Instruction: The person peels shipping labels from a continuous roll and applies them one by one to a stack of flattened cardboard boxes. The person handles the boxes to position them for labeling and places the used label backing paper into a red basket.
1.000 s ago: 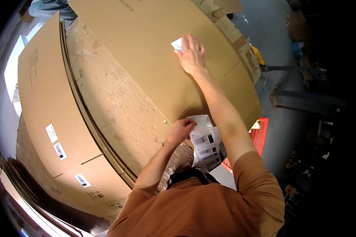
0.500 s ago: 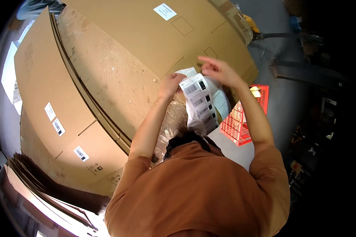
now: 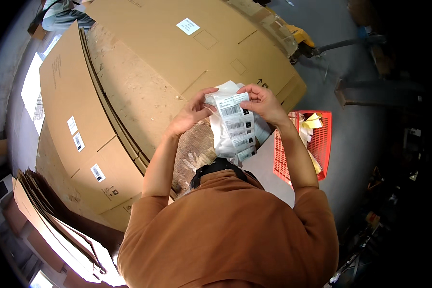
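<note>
A white strip of barcode labels (image 3: 238, 126) hangs in front of my body, printed with several black barcodes and dark squares. Loose white backing paper (image 3: 221, 137) drapes under and beside it. My left hand (image 3: 194, 114) is closed on the left side of the paper near its top. With thumb and fingers, my right hand (image 3: 265, 105) pinches the top right corner of the uppermost label. Just beyond both hands lies a large flat cardboard sheet (image 3: 177, 57) bearing one white label.
Labelled cardboard sheets (image 3: 89, 144) stand stacked at the left. A red plastic basket (image 3: 327, 144) holding yellow and white scraps sits by my right forearm. More cardboard (image 3: 48, 216) leans at the lower left. A yellow object with a dark handle (image 3: 300, 38) is at the far right.
My right hand has come down and left from above the cardboard and taken hold of the top label's corner. My left hand still grips the paper. The view has shifted slightly.
</note>
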A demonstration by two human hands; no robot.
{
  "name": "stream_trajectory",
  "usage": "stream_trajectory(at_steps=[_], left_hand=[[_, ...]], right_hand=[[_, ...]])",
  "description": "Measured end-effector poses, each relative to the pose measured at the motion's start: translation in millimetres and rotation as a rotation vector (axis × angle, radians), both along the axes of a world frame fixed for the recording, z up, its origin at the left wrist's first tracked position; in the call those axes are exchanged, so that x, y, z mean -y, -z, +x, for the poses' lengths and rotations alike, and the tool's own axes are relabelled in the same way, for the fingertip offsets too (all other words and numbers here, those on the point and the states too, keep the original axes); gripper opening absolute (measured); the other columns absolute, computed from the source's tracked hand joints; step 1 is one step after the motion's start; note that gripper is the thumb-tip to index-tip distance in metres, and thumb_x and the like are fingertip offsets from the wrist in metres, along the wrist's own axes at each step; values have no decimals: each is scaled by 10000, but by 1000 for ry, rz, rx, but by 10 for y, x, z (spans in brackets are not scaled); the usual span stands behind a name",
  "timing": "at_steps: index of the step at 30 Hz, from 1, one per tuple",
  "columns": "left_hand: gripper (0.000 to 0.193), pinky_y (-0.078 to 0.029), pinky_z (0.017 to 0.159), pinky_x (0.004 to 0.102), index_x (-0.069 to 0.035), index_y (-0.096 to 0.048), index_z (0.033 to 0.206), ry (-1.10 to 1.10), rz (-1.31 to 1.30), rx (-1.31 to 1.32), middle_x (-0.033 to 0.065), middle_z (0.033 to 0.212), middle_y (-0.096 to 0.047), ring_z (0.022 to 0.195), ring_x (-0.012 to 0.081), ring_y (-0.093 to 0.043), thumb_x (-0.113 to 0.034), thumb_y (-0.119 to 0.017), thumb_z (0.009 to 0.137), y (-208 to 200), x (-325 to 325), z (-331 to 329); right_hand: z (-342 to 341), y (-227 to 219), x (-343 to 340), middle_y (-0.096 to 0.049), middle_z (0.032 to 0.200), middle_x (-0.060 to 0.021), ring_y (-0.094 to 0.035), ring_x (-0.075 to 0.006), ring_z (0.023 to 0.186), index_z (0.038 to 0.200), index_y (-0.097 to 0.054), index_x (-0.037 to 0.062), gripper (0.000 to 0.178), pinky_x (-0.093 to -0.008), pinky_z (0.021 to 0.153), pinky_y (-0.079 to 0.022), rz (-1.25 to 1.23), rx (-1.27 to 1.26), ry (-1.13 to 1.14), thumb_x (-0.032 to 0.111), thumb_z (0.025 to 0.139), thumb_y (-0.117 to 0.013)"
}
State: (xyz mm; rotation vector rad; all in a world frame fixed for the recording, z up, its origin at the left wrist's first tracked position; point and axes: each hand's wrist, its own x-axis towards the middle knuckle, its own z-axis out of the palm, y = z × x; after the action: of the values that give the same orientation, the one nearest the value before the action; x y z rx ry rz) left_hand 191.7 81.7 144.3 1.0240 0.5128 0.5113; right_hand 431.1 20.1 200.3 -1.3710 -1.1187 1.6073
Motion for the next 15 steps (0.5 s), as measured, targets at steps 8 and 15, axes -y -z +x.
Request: stream_trajectory(at_steps=[8,15], left_hand=[[133,-453,604,359,-84,-640,763,-186,899,-562,74,753,-539,702,264,-571,-189,-716,730,-64,-1,371],[171,-452,601,375,-19,-634,754,-144,941,-660,124,739,-543,691,300,-579,-171,-706,725,273,-119,348]], right_hand=[[-53,-115,138,-668,868,-59,-619,-104,785,993,-597,2,165,-236,707,-476,51,203,17,26,832,-626],[-78,-199,-74,-567,785,-56,-580,-227,827,837,-645,65,73,-340,705,-466,734,1035,-174,84,767,-646]])
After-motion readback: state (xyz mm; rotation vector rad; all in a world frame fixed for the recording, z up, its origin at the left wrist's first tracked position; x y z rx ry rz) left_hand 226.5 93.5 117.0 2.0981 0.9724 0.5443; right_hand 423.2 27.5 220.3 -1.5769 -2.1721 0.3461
